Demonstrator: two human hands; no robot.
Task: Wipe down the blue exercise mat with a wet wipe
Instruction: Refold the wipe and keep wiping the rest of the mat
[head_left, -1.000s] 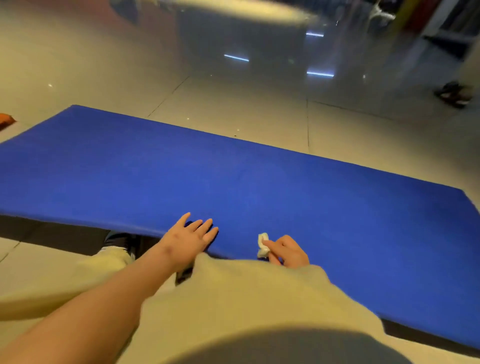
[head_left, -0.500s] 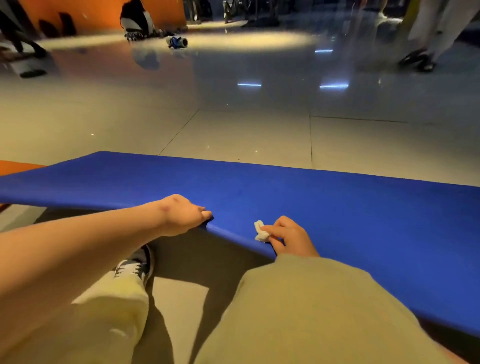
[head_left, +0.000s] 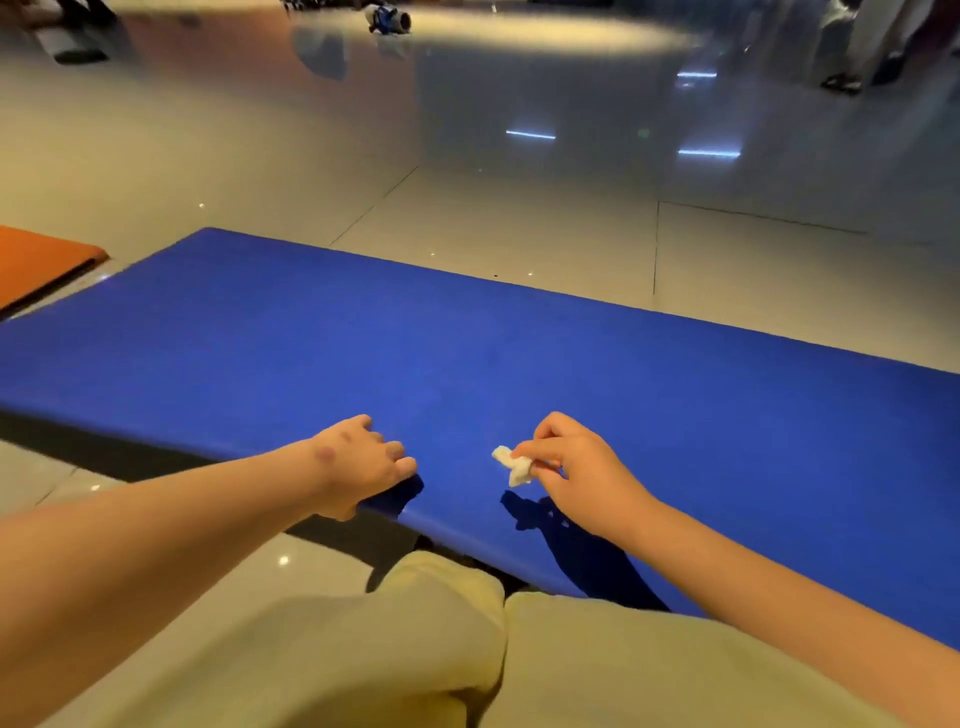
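Mat: A long, flat blue foam exercise mat (head_left: 467, 353) lies across glossy pale floor tiles (head_left: 519, 228), directly in front of a person. Its near edge stands raised off the floor, with dark shadow beneath.
Left hand: The left hand (head_left: 363, 462) grips that near edge, knuckles up, fingers curled tight over the rim; the thumb is out of sight.
Right hand: The right hand (head_left: 576, 478) hovers over the mat just inside the near edge. Thumb and forefinger pinch a small crumpled white wet wipe (head_left: 511, 464), and the other fingers are loosely curled.
Wipe: It hangs from the fingertips, seemingly clear of the surface; the hand's shadow falls on the blue nearer the knees.
Legs: Pale yellow-green trousers (head_left: 363, 649) fill the foreground, knees at the mat's edge.
Surroundings: A flat orange mat (head_left: 36, 265) lies near the blue mat's far-left corner, and a bystander's sandalled feet (head_left: 841, 80) stand well away at the far right.
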